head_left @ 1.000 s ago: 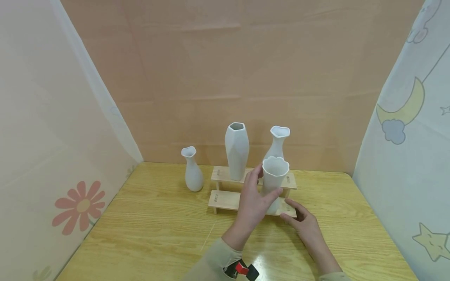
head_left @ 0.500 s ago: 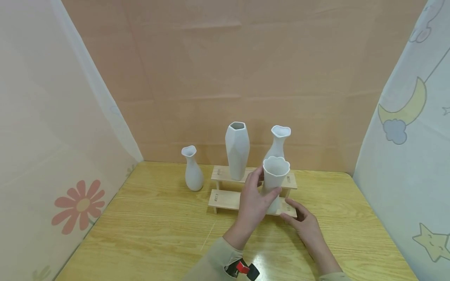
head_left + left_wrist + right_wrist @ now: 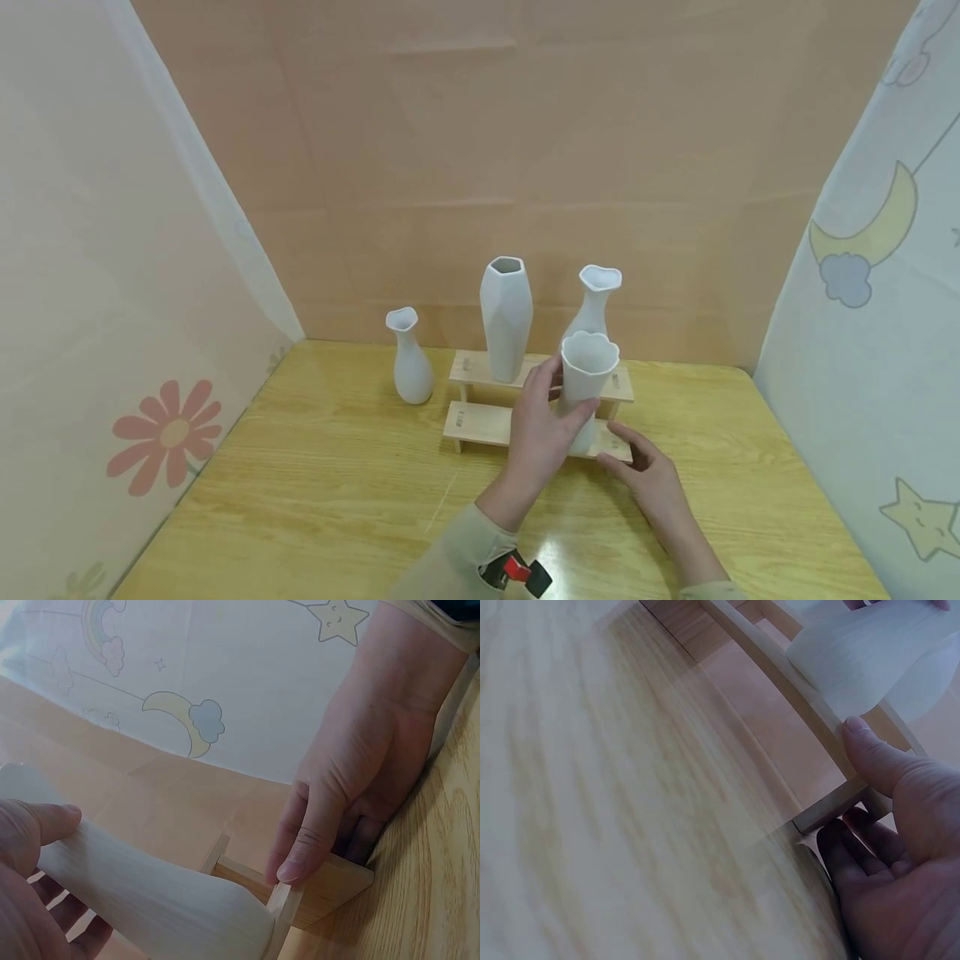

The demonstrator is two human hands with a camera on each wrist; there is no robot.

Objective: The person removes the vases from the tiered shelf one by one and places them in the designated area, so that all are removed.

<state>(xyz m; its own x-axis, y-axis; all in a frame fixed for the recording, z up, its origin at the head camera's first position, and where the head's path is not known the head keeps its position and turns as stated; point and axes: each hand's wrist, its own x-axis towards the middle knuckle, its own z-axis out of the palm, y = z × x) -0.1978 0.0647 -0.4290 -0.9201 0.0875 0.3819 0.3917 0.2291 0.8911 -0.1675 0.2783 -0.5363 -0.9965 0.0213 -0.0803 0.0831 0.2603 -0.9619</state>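
My left hand is wrapped round a white vase with a scalloped rim, thumb on its near side. The vase stands upright at the right part of the lower step of a two-tier wooden stand. In the left wrist view the base of the vase meets the step's board. My right hand holds the right end of that lower step. In the right wrist view its thumb lies on the board's edge, with the other fingers curled beneath by the leg.
On the upper step stand a tall faceted vase and a wavy-rimmed vase, partly hidden behind the gripped one. A smaller narrow-necked vase stands on the wooden table left of the stand. Cloth screens enclose the table.
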